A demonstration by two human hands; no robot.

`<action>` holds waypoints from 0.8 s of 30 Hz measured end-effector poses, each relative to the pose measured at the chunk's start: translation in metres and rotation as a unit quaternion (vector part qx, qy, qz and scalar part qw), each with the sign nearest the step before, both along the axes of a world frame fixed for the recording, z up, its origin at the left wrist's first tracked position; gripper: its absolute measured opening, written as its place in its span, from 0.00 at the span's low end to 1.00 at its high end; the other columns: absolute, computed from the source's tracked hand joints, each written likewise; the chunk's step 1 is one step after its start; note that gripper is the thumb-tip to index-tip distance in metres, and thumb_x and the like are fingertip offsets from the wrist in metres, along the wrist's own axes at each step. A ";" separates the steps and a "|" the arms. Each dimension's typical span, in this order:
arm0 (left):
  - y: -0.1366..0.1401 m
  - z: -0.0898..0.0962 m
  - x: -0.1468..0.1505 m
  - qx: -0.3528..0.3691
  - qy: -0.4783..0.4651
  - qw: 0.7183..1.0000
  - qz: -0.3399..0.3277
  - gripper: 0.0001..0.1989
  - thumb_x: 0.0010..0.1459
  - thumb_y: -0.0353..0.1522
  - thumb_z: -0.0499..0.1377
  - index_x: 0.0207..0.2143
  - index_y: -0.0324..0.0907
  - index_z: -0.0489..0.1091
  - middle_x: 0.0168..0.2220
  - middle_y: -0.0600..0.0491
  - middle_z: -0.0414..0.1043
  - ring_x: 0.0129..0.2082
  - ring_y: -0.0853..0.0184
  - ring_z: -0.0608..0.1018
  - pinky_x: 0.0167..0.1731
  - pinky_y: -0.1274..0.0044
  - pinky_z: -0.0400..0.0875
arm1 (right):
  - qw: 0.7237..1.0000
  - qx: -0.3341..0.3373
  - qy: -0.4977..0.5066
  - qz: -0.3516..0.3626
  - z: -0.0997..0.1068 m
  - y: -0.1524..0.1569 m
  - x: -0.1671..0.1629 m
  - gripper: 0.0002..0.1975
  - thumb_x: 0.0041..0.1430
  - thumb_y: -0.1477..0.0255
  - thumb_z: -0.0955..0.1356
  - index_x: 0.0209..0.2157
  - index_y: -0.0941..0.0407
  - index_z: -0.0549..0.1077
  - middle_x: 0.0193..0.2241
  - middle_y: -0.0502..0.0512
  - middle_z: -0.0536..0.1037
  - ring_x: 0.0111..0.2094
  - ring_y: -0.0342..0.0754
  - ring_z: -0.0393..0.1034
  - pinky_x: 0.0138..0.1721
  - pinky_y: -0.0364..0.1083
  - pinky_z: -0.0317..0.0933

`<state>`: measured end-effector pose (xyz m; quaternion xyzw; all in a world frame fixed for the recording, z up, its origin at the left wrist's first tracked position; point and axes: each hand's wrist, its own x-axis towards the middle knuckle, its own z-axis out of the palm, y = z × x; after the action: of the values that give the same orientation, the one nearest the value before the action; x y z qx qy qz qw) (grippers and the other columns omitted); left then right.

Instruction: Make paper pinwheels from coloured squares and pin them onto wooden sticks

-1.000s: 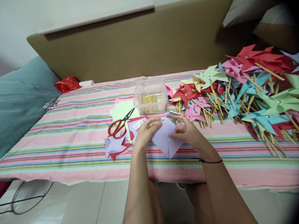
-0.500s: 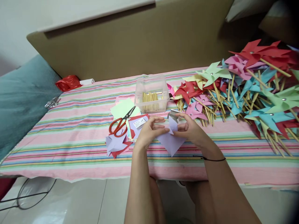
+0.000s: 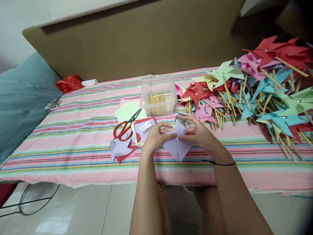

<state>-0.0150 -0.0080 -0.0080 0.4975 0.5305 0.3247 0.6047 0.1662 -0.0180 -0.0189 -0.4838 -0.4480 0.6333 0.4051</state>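
Observation:
Between my hands is a lilac sheet of paper [image 3: 177, 149], slit near its lower corner, with one flap folded up at the middle. My left hand [image 3: 156, 135] pinches its left side, thumb towards the centre. On the right, my right hand [image 3: 195, 132] grips the raised flap and the right side with thumb and fingers. Just behind the paper stands a small grey box [image 3: 181, 118], partly covered by the flap and my fingers. Left of my hands lie red-handled scissors [image 3: 124, 128], open, across pale green paper [image 3: 127, 110] and cut lilac pieces [image 3: 119, 148].
A clear plastic box [image 3: 158, 109] holds short wooden sticks. Many finished pinwheels [image 3: 222, 76] are piled at the right. A small white card [image 3: 146, 126] lies on lilac and red paper. At the far left are a red plastic bag [image 3: 69, 84] and a teal cushion [image 3: 24, 98].
The slit at the paper's lower corner now shows, and the flap stands more upright between my fingers. Both hands keep their hold in nearly the same place. The view has shifted slightly.

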 end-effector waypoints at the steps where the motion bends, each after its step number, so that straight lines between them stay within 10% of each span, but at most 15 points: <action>1: 0.000 0.000 0.000 0.010 0.008 1.000 0.000 0.19 0.42 0.35 0.68 0.36 0.42 0.67 0.22 0.57 0.73 0.21 0.68 0.75 0.19 0.81 0.64 | 1.000 0.002 -0.001 0.000 -0.001 0.000 0.000 0.39 0.35 0.72 0.77 0.50 0.51 0.59 0.19 0.45 0.77 0.23 0.48 0.73 0.25 0.44 0.63; 24: 0.000 0.002 0.001 0.065 0.028 0.997 -0.017 0.16 0.43 0.31 0.66 0.36 0.42 0.66 0.22 0.57 0.72 0.19 0.72 0.72 0.20 0.82 0.61 | 1.000 0.009 -0.004 0.010 -0.004 0.000 0.001 0.40 0.36 0.72 0.77 0.52 0.50 0.59 0.21 0.45 0.78 0.25 0.50 0.75 0.27 0.47 0.66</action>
<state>-0.0135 -0.0082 -0.0062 0.5531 0.5165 0.3342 0.5618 0.1675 -0.0182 -0.0233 -0.4782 -0.4601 0.6317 0.4008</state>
